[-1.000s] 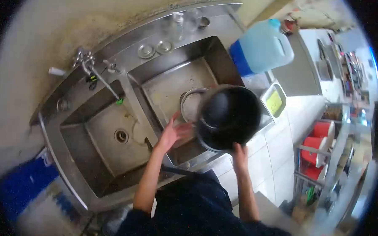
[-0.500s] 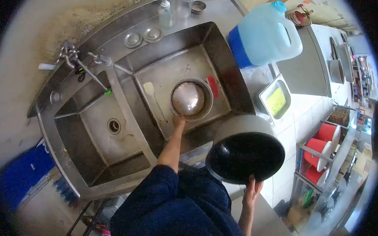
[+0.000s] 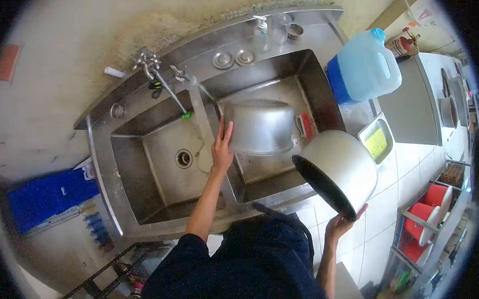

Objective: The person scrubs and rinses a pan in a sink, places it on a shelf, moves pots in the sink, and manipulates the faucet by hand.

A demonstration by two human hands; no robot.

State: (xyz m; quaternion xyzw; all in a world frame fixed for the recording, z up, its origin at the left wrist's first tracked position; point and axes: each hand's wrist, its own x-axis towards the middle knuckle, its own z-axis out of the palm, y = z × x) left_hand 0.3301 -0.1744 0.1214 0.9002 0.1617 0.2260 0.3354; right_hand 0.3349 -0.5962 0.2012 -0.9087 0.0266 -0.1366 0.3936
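Note:
My left hand (image 3: 223, 151) is on the left side of a silver metal pot (image 3: 262, 129), fingers against its wall and thumb out of sight. The pot is tipped over the right basin (image 3: 268, 175), showing its outer wall. A larger pot (image 3: 351, 160), pale outside and black inside, hangs over the basin's front right corner. Its mouth faces left and down, and my right hand (image 3: 343, 224) grips the lower rim. A red and white scrubber-like item (image 3: 304, 125) lies in the basin just right of the silver pot.
Left of the pots is a second basin (image 3: 159, 156) with a drain and a tap (image 3: 170, 93). A large jug of blue liquid (image 3: 363, 67) stands on the right ledge, near a metal tray with a yellow sponge (image 3: 376, 143). A pump bottle (image 3: 261, 35) stands at the back.
My left hand has raised and tipped the silver pot from the basin floor. The larger pot has turned from facing me to facing left. The pale spatula is now hidden; the view has shifted.

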